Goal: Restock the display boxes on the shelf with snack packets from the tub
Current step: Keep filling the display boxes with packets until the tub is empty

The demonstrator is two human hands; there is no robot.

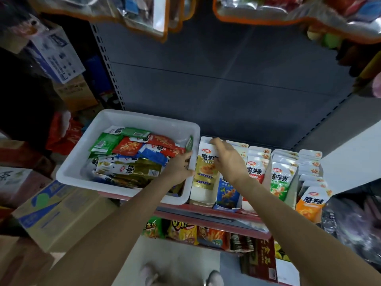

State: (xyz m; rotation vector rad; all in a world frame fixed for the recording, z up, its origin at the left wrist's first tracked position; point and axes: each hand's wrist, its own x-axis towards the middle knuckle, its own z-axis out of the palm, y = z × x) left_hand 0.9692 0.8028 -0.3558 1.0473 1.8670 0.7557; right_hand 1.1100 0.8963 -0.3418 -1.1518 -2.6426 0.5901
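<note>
A white tub (127, 118) full of green, red, blue and gold snack packets (134, 162) stands on the left of the shelf. To its right runs a row of display boxes: a gold one (203, 182), a blue one (226, 195), then red (254, 170), green (281, 180) and orange (311, 205). My left hand (179, 168) is at the tub's right wall, fingers inside and thumb on the rim. My right hand (225, 159) lies over the gold and blue boxes, its straight fingers touching the white packet tops at the back of the gold box.
The grey shelf back panel (226, 79) rises behind the boxes. Bagged goods with orange trim (288, 15) hang overhead. A lower shelf holds chip bags (185, 232). Cardboard cartons (53, 211) are stacked on the left. My shoes (148, 273) show on the floor.
</note>
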